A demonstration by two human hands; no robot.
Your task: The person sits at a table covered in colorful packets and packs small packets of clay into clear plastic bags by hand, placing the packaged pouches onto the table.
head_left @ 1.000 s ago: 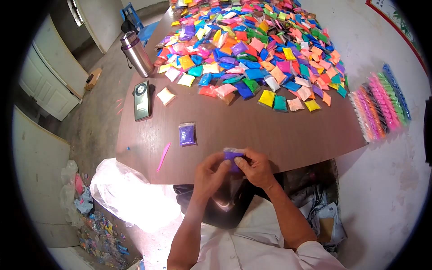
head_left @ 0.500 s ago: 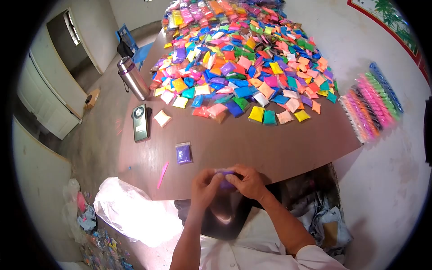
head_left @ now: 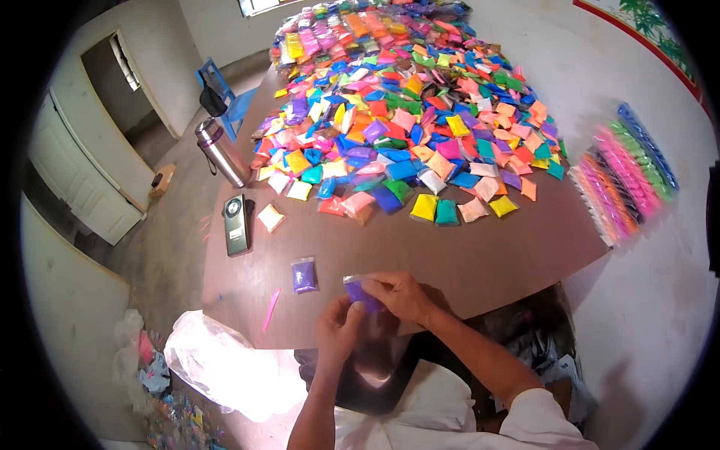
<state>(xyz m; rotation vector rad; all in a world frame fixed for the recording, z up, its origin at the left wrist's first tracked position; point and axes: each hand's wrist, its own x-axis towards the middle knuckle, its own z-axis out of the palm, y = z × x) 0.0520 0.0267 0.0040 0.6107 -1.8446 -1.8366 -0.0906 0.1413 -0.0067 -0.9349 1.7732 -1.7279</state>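
Observation:
A small clear packet with purple contents [head_left: 360, 293] is held between both hands over the table's near edge. My left hand [head_left: 339, 327] grips its lower part, thumb on the front. My right hand [head_left: 399, 295] pinches its upper right side. A second purple packet [head_left: 304, 276] lies flat on the table, left of the hands. Beside it rests a pink plastic tool [head_left: 271, 310]. Farther back is a large heap of colourful packets [head_left: 420, 142], with yellow, teal and peach ones along its front.
A steel flask [head_left: 223, 154] and a dark rectangular device [head_left: 236, 225] stand and lie at the table's left. Coloured spiral strips in plastic [head_left: 622, 180] are at the right edge. A white plastic bag [head_left: 229, 364] hangs low at left; a blue chair [head_left: 232, 101] is behind.
The view has shifted, so the table shows lower. My right hand has moved to the packet's upper right side, and the purple packet is now tilted and more exposed.

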